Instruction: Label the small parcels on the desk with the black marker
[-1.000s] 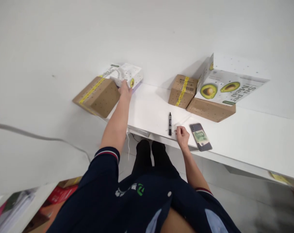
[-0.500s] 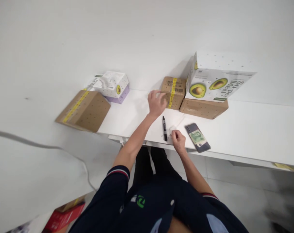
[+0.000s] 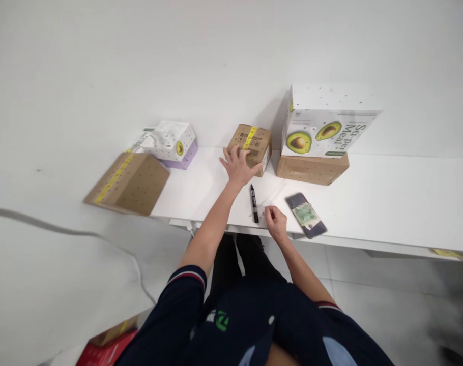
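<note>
My left hand (image 3: pixel 239 166) spans the near side of a small brown cardboard box (image 3: pixel 259 136) with yellow tape, its fingers spread over the top and the thumb by the right corner. The box sits turned at an angle on the white shelf. Near the shelf's front edge, my right hand (image 3: pixel 276 222) rests closed; whatever its curled fingers may hold is hidden. A black marker pen (image 3: pixel 254 203) lies between the two hands. To the right of my right hand is a dark phone (image 3: pixel 316 230) with a green banknote-like paper in its back.
A white avocado-print box (image 3: pixel 315 133) stands on a brown carton (image 3: pixel 311 170) to the right. At the left are a large taped brown carton (image 3: pixel 145 185) and a white-and-purple box (image 3: pixel 172 140). Behind the narrow shelf (image 3: pixel 399 203) rises a wall. A grey cable (image 3: pixel 63 225) hangs at left.
My left hand has come onto the small box, which has turned and now stands apart from the carton on its right. My right hand stays closed in about the same place.
</note>
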`<state>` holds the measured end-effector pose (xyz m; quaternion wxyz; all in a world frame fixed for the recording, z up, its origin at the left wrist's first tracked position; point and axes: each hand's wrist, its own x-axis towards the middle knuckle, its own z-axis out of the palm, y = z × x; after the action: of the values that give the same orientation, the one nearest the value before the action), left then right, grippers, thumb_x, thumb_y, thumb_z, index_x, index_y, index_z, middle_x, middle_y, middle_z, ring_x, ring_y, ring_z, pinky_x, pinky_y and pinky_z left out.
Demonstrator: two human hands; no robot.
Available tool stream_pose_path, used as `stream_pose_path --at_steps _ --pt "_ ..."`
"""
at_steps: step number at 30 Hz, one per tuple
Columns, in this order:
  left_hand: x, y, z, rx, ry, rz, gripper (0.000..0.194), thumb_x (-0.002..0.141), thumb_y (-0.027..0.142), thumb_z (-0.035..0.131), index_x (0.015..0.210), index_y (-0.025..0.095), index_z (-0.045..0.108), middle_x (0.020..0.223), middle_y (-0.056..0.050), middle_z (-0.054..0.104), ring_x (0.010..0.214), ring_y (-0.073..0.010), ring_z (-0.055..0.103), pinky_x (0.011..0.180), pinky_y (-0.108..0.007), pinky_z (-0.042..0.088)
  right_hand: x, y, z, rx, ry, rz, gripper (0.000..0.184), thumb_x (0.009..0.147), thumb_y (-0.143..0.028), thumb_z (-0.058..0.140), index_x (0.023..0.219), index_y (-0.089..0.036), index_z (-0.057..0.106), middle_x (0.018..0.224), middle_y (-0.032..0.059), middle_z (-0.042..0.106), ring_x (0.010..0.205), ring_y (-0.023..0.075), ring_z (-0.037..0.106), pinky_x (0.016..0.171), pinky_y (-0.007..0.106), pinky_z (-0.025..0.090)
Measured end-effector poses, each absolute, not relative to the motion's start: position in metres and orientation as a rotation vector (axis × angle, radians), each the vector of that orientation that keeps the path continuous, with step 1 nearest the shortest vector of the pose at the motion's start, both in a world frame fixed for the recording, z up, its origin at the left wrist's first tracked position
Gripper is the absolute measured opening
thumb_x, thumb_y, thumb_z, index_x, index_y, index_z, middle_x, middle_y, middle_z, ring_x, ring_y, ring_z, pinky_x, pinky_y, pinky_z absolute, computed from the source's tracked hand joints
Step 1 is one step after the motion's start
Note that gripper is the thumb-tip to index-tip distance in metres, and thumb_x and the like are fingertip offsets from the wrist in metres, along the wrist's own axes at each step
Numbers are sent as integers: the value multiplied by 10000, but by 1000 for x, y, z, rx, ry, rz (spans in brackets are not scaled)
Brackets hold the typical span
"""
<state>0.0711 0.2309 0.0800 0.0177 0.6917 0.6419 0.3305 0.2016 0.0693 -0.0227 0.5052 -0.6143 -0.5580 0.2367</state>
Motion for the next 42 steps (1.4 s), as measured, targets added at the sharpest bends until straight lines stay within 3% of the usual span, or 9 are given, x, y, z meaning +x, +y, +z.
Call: stream_pose_path --at_steps 7,13,18,22,26,31,36,42 --pt "4 203 46 2030 1929 1253 750 638 533 823 1224 183 512 1391 -218 453 1413 -346 383 1145 -507 354 202 68 -23 -1488 -1353 574 346 892 -456 473 820 -177 666 632 24 637 571 145 575 633 263 490" --pt "-51 150 -4 1794 1823 1237 1187 545 501 876 1502 207 239 1560 -242 236 1508 -351 248 1184 -521 308 202 67 -20 -1507 -1352 598 347 881 -466 473 824 -182 665 655 38 667 603 160 604 665 281 505" --pt "-75 118 -7 1581 1790 1454 1301 613 620 805 1566 220 15 1624 -249 71 1478 -360 314 1189 -514 302 201 66 -21 -1519 -1349 599 347 879 -469 475 830 -179 659 668 42 678 597 156 601 669 281 503" --pt "-85 123 28 1672 1855 1382 1274 567 627 842 1568 259 143 1655 -201 40 1555 -377 77 1232 -545 187 200 65 -21 -1523 -1347 601 339 879 -458 472 815 -176 647 673 41 674 608 153 603 675 275 494" --pt "-89 146 65 1787 1791 1174 1255 516 645 869 1554 290 259 1673 -172 18 1557 -399 30 1238 -577 113 199 64 -20 -1522 -1345 578 335 873 -455 469 794 -177 637 641 26 646 588 146 574 664 270 481" --pt "-95 164 84 1764 1690 889 1175 508 619 878 1516 284 375 1673 -152 -12 1547 -423 89 1231 -588 151 199 64 -19 -1532 -1342 569 331 863 -455 464 787 -183 635 635 21 638 590 150 568 666 275 480" --pt "-99 145 81 1705 1708 960 1112 493 617 881 1458 281 440 1631 -144 74 1530 -421 149 1231 -586 176 199 64 -19 -1538 -1345 573 326 856 -452 469 789 -183 641 642 22 639 606 154 573 669 278 478" --pt "-77 83 73 1492 2047 1125 1113 554 605 858 1491 319 330 1578 -170 132 1430 -443 334 1143 -672 298 199 63 -20 -1563 -1325 560 310 842 -444 473 764 -190 632 620 9 615 596 150 546 665 283 475"
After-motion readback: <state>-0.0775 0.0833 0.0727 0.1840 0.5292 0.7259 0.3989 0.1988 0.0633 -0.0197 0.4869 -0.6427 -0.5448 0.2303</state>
